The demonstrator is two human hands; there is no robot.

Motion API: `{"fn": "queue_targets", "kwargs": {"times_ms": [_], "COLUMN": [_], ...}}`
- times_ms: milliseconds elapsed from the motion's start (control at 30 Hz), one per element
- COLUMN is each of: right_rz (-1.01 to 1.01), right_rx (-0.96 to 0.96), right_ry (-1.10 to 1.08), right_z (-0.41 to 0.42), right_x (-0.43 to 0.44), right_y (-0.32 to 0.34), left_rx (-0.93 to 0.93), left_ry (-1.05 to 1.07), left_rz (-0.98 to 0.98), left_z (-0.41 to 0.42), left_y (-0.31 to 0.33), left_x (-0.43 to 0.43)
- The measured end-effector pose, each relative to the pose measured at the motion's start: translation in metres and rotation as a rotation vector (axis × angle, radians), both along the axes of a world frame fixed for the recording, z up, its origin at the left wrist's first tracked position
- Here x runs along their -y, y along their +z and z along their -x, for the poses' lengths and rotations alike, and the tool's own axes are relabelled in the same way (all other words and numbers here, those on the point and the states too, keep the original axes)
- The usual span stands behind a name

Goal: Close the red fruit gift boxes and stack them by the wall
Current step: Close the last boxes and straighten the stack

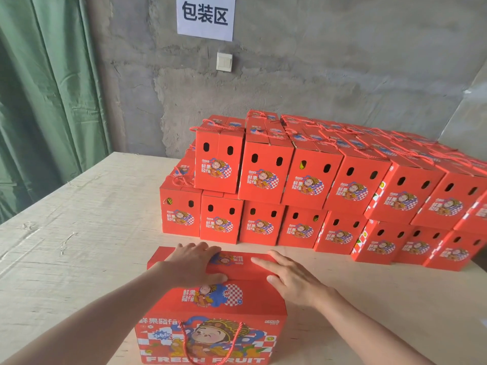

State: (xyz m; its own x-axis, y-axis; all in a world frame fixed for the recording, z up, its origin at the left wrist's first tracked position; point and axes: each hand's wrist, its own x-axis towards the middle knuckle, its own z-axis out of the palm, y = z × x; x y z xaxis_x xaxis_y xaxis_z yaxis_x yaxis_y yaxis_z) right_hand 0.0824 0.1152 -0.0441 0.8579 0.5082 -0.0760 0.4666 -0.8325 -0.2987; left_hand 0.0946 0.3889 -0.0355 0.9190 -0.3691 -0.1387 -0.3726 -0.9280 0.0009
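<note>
A red fruit gift box (210, 325) with a cartoon print and a red rope handle stands on the table right in front of me. Both of its top flaps are folded down. My left hand (196, 264) lies flat on the far flap, fingers straight, thumb along the seam. My right hand (287, 279) presses flat on the right side of the top. Behind it, several closed red boxes (311, 185) are stacked in two layers near the grey wall (316, 75).
The pale wooden table (79, 219) reaches left to a green curtain (44, 101). A white paper sign (205, 17) and a light switch (224, 61) hang on the wall. The stack runs off to the right edge of view.
</note>
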Motion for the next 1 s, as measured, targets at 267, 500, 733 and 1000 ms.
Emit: {"fn": "queue_targets", "kwargs": {"times_ms": [267, 500, 733, 1000], "right_rz": [-0.066, -0.058, 0.135, 0.11], "right_rx": [0.06, 0.061, -0.046, 0.014], "right_ry": [-0.018, -0.022, 0.024, 0.116], "right_z": [0.003, 0.002, -0.013, -0.01], "right_x": [-0.001, -0.002, -0.014, -0.013], "right_y": [-0.006, -0.008, 0.007, 0.006], "left_rx": [0.095, 0.165, 0.144, 0.126], "left_ry": [-0.139, -0.185, -0.197, -0.237], "left_rz": [-0.034, 0.018, -0.002, -0.064], "left_z": [-0.005, -0.002, -0.005, -0.006], "left_y": [-0.005, -0.009, -0.01, -0.012], "left_x": [0.024, 0.023, 0.022, 0.018]}}
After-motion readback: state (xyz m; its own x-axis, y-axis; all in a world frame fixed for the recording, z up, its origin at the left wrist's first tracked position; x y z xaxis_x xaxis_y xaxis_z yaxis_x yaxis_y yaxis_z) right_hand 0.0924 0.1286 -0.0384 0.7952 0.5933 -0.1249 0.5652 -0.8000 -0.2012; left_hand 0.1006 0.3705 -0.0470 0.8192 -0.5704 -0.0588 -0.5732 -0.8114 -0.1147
